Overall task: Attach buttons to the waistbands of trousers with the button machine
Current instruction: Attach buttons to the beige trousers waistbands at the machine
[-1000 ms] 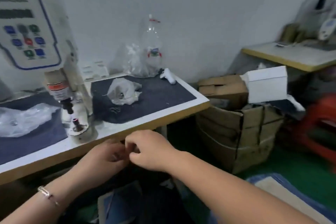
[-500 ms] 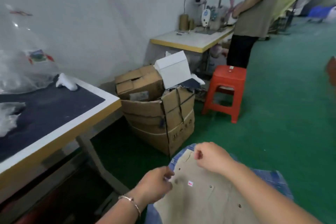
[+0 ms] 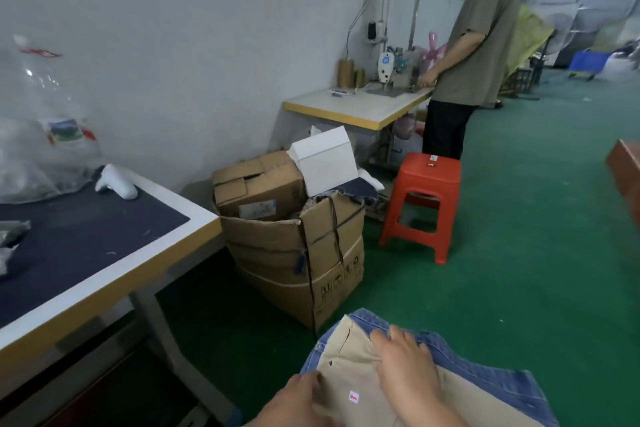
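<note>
Both my hands rest on the beige trousers (image 3: 349, 371): right hand (image 3: 407, 362) flat with fingers spread, left hand (image 3: 298, 399) at the near edge, its grip unclear.

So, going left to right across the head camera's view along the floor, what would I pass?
Table → cardboard boxes → red stool → green floor

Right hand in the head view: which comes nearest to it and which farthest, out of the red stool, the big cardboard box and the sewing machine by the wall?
1. Big cardboard box, just ahead-left of the right hand.
2. Red stool, farther ahead.
3. Sewing machine, on the far table by the wall.
</note>
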Demonstrator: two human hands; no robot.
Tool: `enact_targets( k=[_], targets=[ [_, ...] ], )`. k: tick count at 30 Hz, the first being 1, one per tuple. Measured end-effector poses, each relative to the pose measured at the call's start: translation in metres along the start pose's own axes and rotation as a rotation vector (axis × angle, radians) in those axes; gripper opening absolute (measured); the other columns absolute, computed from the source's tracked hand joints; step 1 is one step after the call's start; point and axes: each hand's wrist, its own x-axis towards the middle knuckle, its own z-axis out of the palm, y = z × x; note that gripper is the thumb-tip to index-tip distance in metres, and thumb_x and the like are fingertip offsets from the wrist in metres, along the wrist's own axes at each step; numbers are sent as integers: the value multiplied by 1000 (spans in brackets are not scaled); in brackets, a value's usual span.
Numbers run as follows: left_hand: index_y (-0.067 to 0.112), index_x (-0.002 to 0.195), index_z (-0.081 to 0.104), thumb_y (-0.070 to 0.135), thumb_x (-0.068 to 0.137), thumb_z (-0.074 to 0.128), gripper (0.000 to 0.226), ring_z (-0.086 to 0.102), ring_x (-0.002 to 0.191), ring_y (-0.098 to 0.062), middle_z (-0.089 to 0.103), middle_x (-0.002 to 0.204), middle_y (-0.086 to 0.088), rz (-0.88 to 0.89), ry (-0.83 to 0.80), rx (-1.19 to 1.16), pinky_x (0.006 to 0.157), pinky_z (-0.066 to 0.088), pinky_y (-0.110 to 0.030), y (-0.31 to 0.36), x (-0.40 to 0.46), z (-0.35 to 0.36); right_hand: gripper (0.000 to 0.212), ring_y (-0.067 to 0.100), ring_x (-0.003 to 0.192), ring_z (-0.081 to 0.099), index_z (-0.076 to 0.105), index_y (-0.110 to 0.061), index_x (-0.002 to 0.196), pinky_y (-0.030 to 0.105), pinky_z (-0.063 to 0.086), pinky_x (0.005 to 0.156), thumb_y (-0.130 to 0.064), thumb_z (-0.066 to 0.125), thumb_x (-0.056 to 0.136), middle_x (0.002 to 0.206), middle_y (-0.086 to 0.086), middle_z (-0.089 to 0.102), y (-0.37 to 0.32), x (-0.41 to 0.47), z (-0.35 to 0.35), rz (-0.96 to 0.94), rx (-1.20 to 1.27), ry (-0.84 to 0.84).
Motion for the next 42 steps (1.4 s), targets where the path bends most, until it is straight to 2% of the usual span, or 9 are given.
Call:
enact_targets(
  k=[4,7,12,18,22,26,33,38,42],
  targets=[
    [30,155,15,61,66,71,109,36,139,-13,30,154,4,-30,-23,-177,114,32,-30,19,-4,-22,14,20,107,58,41,-28,112,34,34,67,-27,44,98,118,-5,58,-5,-10,-24,-95,142,111],
    [30,156,10,61,55,80,126,35,140,-14,31,155,7,23,13,-393,116,31,-34,29,-11,-38,18,21,98,58,42,-31,115,34,35,64,-31,44,97,107,-7,59,-17,-16,-54,-190,246,247],
    [27,110,69,36,76,81,38,70,98,-13,75,103,5,188,19,-585,90,54,-31,53,-37,-90,5,20,81,58,47,-33,96,33,39,62,-30,51,96,79,-11,53,-32,-16,-114,-349,420,349],
    [22,94,76,23,88,70,9,71,87,-23,75,98,-11,345,173,-746,81,55,-35,57,-94,-157,9,14,82,61,62,-24,93,40,50,74,-30,64,88,85,-7,65,-59,-11,-175,-502,633,401],
    [17,105,74,28,82,66,26,71,92,-29,74,103,-17,435,365,-798,84,54,-40,51,-149,-201,48,2,92,67,66,-36,106,33,56,80,-55,79,65,100,-17,71,-83,-9,-214,-632,909,36],
    [10,105,72,27,80,66,31,69,88,-32,71,103,-26,421,494,-773,73,56,-34,22,-214,-233,27,-3,90,67,71,-37,93,26,50,83,-32,84,70,96,-17,72,-127,-2,-221,-785,814,-328],
    [17,103,76,24,73,69,32,73,87,-29,74,104,-19,123,851,-798,66,61,-30,-61,-335,-259,14,9,69,66,72,0,91,16,50,62,-11,75,82,76,3,71,-269,-10,-221,-973,994,-442],
    [20,96,79,21,73,66,27,75,79,-22,76,97,-12,-25,1114,-855,55,56,-24,-107,-415,-262,6,18,68,60,72,-14,76,25,46,63,-16,75,81,76,8,68,-377,-39,-216,-1025,1133,-587],
    [27,87,80,18,87,63,19,73,69,-16,77,88,-6,-188,1335,-818,59,58,-27,-149,-455,-260,20,8,65,60,67,-8,74,17,47,57,-24,78,79,68,-1,65,-443,-63,-193,-993,1169,-554]
  ],
)
